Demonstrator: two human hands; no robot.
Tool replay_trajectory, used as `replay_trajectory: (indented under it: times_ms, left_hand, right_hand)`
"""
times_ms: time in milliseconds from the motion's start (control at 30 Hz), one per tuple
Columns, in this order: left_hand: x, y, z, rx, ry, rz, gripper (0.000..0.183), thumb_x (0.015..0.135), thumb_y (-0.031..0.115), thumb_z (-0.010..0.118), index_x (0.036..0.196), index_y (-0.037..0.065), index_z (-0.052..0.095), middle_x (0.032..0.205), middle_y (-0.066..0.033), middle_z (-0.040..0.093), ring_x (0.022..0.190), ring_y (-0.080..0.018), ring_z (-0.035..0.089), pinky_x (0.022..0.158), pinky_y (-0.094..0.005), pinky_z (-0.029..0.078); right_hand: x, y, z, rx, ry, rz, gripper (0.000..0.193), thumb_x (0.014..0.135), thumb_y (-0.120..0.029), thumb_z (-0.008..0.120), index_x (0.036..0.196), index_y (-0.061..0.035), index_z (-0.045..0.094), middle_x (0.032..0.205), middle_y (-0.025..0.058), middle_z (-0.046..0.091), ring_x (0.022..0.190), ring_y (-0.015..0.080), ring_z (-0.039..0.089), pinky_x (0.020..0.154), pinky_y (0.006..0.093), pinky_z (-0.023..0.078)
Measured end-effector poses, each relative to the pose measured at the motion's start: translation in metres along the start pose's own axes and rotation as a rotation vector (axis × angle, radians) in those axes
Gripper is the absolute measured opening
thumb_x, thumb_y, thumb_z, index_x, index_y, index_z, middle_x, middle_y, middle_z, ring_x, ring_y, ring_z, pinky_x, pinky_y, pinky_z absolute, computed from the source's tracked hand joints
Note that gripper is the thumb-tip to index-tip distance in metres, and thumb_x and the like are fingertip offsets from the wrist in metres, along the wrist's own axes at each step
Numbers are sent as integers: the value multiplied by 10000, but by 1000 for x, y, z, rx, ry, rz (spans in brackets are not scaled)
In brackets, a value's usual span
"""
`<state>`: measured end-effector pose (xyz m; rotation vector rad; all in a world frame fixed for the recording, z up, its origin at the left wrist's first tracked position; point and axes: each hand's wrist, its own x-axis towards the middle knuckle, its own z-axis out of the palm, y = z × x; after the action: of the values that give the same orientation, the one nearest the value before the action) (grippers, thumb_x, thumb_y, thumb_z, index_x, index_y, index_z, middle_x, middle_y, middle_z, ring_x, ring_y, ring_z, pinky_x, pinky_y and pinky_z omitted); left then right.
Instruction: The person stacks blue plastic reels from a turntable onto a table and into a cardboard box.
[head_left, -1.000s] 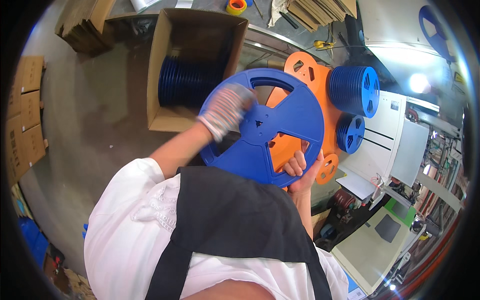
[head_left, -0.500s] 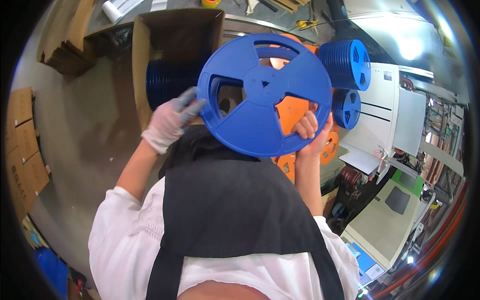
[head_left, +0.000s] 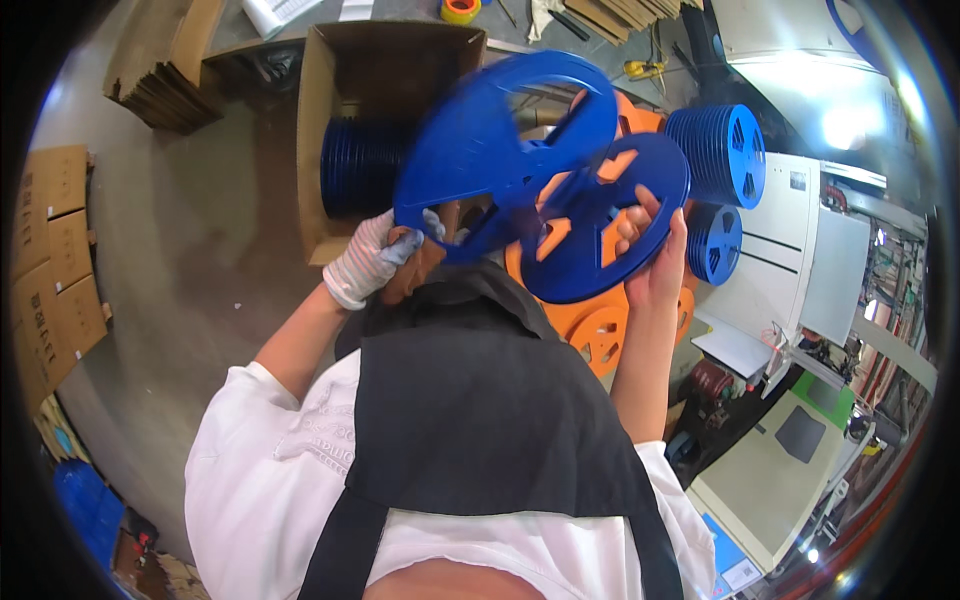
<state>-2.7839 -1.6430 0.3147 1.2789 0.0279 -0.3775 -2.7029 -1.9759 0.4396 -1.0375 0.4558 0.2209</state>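
Note:
Two blue plastic reels with wide cut-outs are in my hands, parted from each other at an angle. My left hand (head_left: 366,262), in a striped glove with grey fingertips, grips the rim of the left-hand reel (head_left: 452,150), which is tilted and smeared by motion. Bare, my right hand (head_left: 655,262) holds the second reel (head_left: 575,272) by its right rim, fingers through a cut-out. Just beyond my left hand stands an open cardboard box (head_left: 312,130) with a row of blue reels (head_left: 362,165) standing on edge inside.
Orange reels (head_left: 600,338) lie below the held reels. At the right are two stacks of blue reels, a larger stack (head_left: 745,155) and a smaller stack (head_left: 718,242). Flattened cardboard (head_left: 165,90) leans far left; a tape roll (head_left: 460,10) sits on the back table.
The blue reels, nearly face to face before, have swung apart. My left hand has closed on one rim and tilted that reel leftward; my right hand keeps the other, now lower.

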Motion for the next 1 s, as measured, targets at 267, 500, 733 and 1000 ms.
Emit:
replay_trajectory:
  times_ms: [267, 500, 733, 1000]
  left_hand:
    - [-12, -5, 0, -733, 145, -231, 363, 845, 213, 712, 1124, 34, 564, 1026, -120, 620, 949, -233, 626, 856, -354, 522]
    - [-12, -8, -14, -790, 144, -266, 352, 856, 194, 701, 1141, 27, 581, 1048, -126, 634, 1012, -245, 621, 929, -371, 500]
    - [-4, -29, -33, -457, 347, -214, 227, 899, 98, 613, 1108, 16, 577, 1026, -112, 641, 951, -196, 618, 881, -320, 496]
    - [88, -107, -58, 398, 665, -350, 247, 869, 196, 610, 1046, 29, 572, 870, -92, 638, 789, -184, 607, 750, -315, 483]
  right_hand:
    - [-21, 18, -31, -435, 334, 2, 424, 991, -393, 458, 1136, -9, 564, 896, 60, 587, 825, 175, 618, 545, 257, 502]
    - [-30, 28, -51, -483, 463, 126, 554, 967, -582, 368, 1012, -70, 573, 998, 89, 592, 934, 169, 595, 525, 241, 489]
    - [-27, 43, -64, -431, 343, 77, 522, 988, -523, 372, 1135, -43, 517, 987, 75, 532, 915, 240, 662, 444, 248, 488]
    - [-23, 48, -69, -472, 335, 141, 525, 985, -514, 398, 1030, -11, 542, 946, 88, 552, 880, 235, 670, 454, 245, 488]
